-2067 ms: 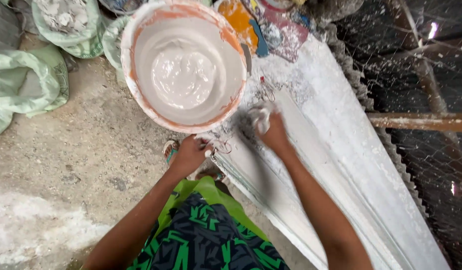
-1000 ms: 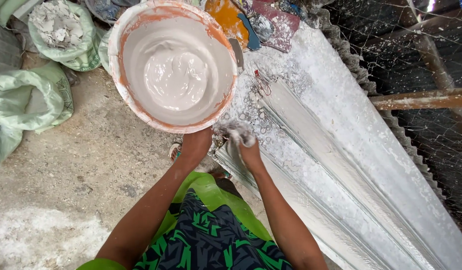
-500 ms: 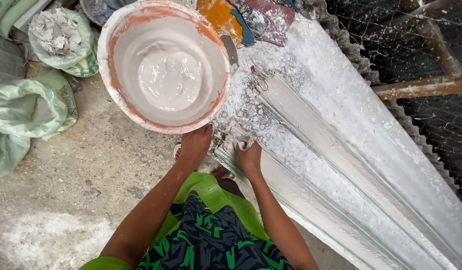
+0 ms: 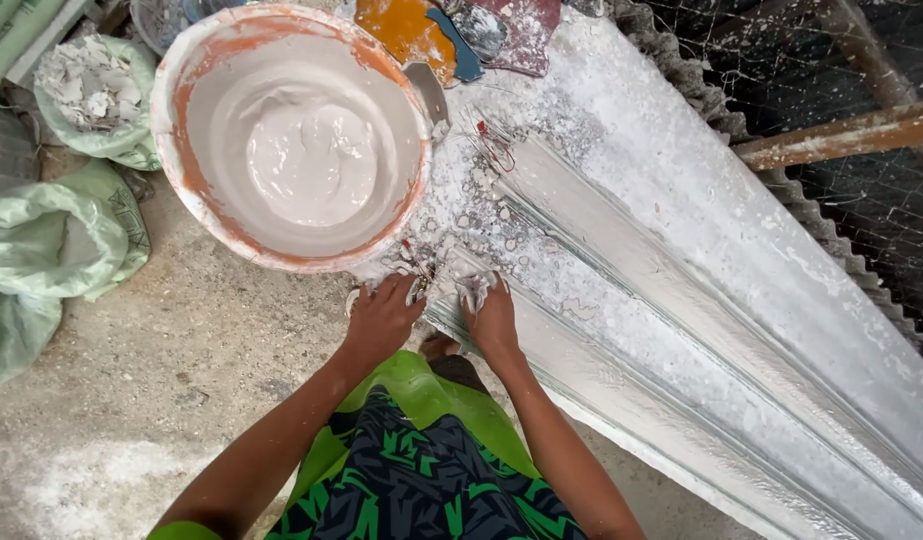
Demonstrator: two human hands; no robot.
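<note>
1. Biggest thing in the shot is the long white plaster moulding (image 4: 702, 330). It runs diagonally from the top middle down to the bottom right, ridged along its length and crusted with wet plaster and loose fibre at the near end.
2. Next up, the round orange basin (image 4: 187, 180), upper left, smeared white inside and holding a pool of smooth grey-white plaster mix. Its rim sits just beside the end of the moulding, touching the splattered mess there.
3. Green sacks (image 4: 52, 250) lie on the concrete floor (image 4: 162, 400) at the left; one further up is open and full of broken white chunks.
4. The person's patterned green and black clothing (image 4: 412, 470) fills the bottom middle, with both bare forearms reaching up from it.
5. Left hand (image 4: 382, 318) rests palm down on the near end of the moulding, right below the basin. Its fingers are spread flat, not gripping anything.
6. Right hand (image 4: 494, 318) is just beside it, pressing on the same end of the moulding. Its fingers are curled around a small wad of white plaster-soaked fibre (image 4: 474, 290).
7. Smallest bit: a few red flecks (image 4: 497, 150) in the splatter, higher up on the moulding.
</note>
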